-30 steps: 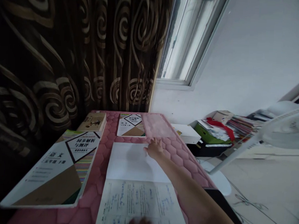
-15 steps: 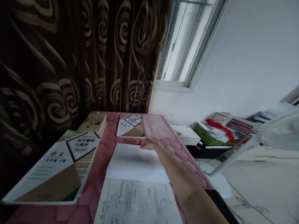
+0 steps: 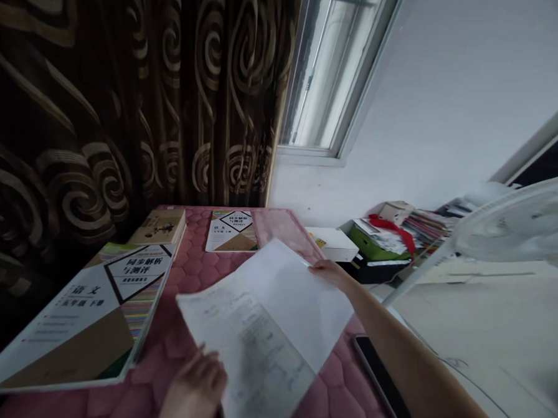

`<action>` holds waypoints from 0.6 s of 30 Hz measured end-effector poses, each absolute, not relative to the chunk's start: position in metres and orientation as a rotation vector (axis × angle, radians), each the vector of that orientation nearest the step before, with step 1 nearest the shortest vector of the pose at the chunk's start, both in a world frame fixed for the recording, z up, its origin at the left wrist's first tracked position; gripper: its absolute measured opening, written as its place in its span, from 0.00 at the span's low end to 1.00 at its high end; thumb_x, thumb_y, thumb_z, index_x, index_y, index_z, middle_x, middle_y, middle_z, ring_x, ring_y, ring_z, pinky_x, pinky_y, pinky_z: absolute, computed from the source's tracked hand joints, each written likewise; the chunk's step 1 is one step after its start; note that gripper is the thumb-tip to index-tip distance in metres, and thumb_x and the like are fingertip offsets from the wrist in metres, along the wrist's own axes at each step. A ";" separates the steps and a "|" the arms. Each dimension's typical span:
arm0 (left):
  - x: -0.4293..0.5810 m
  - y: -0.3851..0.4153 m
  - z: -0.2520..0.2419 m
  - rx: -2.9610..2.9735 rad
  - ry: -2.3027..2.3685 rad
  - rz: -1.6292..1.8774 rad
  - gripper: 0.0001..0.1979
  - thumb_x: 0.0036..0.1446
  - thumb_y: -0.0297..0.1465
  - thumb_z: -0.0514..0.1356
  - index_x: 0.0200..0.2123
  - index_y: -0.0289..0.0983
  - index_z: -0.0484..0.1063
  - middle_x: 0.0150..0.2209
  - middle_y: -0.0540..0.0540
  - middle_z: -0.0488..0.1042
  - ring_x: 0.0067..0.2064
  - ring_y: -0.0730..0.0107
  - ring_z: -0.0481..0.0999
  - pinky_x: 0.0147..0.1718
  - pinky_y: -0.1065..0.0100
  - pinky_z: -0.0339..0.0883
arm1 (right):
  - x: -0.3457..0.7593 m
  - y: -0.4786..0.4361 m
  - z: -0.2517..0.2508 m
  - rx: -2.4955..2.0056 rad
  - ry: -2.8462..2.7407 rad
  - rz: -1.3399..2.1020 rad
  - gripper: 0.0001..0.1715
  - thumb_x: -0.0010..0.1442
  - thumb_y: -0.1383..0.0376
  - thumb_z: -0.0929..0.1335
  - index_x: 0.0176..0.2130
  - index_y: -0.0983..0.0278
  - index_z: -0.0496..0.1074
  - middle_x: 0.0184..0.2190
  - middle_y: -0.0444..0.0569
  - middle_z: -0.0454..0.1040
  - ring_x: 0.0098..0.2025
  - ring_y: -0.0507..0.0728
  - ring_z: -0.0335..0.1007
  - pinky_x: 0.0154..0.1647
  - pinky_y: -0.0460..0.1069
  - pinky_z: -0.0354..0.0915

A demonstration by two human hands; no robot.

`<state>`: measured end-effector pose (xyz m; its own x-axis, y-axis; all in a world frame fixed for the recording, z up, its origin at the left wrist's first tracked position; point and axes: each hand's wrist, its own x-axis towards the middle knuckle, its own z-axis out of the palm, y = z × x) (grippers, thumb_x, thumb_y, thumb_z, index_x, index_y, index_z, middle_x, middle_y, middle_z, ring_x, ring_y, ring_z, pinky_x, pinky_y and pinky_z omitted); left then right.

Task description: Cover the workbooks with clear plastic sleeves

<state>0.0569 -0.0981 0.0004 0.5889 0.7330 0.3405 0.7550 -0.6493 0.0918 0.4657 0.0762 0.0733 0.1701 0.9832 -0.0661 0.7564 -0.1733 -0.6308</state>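
An open booklet (image 3: 254, 332) is lifted at a slant over the pink quilted surface; one side is blank white, the other is printed with blue handwriting. My right hand (image 3: 328, 273) pinches the blank page at its upper right edge. At the lower left edge of the booklet is my left hand (image 3: 197, 385), blurred, its fingers curled at the page margin. Its thumb is hidden. To the left lies a large white and brown workbook (image 3: 91, 311) with Chinese print on its cover.
A similar, smaller-looking workbook (image 3: 231, 230) and a brown book stack (image 3: 159, 227) lie toward the curtain (image 3: 210, 93). A dark phone-like slab (image 3: 382, 383) rests below my right forearm. Beyond the right side stand a white box (image 3: 336, 244), piled papers and a white fan (image 3: 516, 221).
The booklet, flat before, has been raised and turned clockwise. My right hand moved right with its page. My left hand came into view at the lower left edge.
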 end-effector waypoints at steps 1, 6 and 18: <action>0.046 -0.081 0.017 -2.707 -1.364 -0.561 0.21 0.49 0.15 0.54 0.39 0.43 0.78 0.40 0.50 0.82 0.48 0.61 0.80 0.59 0.56 0.66 | 0.470 0.064 0.069 -2.002 -1.592 0.670 0.17 0.50 0.57 0.69 0.18 0.62 0.62 0.14 0.38 0.57 0.20 0.49 0.54 0.24 0.46 0.50; 0.011 -0.010 0.051 -2.501 -1.758 -0.886 0.17 0.49 0.17 0.53 0.32 0.40 0.79 0.38 0.46 0.82 0.50 0.56 0.78 0.53 0.53 0.71 | 0.473 0.006 0.036 -2.026 -1.419 0.698 0.17 0.49 0.54 0.68 0.20 0.63 0.64 0.15 0.40 0.60 0.20 0.50 0.56 0.21 0.46 0.50; -0.011 0.016 -0.008 -2.391 -1.996 -1.635 0.14 0.48 0.30 0.52 0.29 0.41 0.79 0.37 0.45 0.82 0.41 0.61 0.81 0.45 0.60 0.74 | 0.471 -0.013 0.028 -1.955 -1.066 0.831 0.17 0.49 0.55 0.71 0.20 0.63 0.67 0.15 0.40 0.63 0.20 0.52 0.61 0.21 0.46 0.57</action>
<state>-0.0113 0.0159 -0.0079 -0.0382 0.9151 0.4015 0.5735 -0.3089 0.7587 0.4712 -0.0134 0.0277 0.4431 0.8772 -0.1848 0.3931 -0.3754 -0.8394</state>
